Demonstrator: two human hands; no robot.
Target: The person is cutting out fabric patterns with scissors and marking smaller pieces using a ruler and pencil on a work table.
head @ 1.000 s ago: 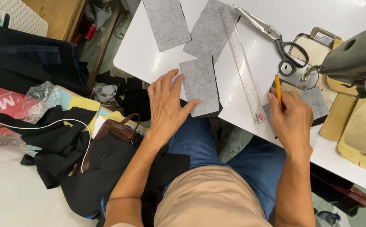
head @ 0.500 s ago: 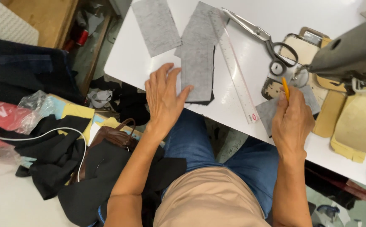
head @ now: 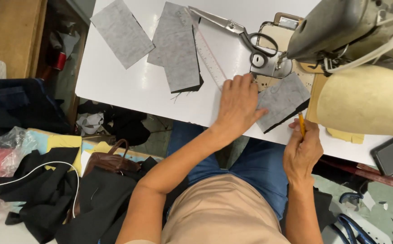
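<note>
Left hand (head: pixel 238 105) flat on grey felt (head: pixel 283 100) at table edge, right hand (head: pixel 301 151) just below pinching pencil (head: pixel 301 125); looks light, floppy, so best pinned flat, hands apart.

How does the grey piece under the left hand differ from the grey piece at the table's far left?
The grey piece by the sewing machine is pinned by the left hand, with dark fabric showing beneath its lower edge; the far-left grey piece lies untouched, alone on the white table. Both are flat grey rectangles lying at a slant.
</note>
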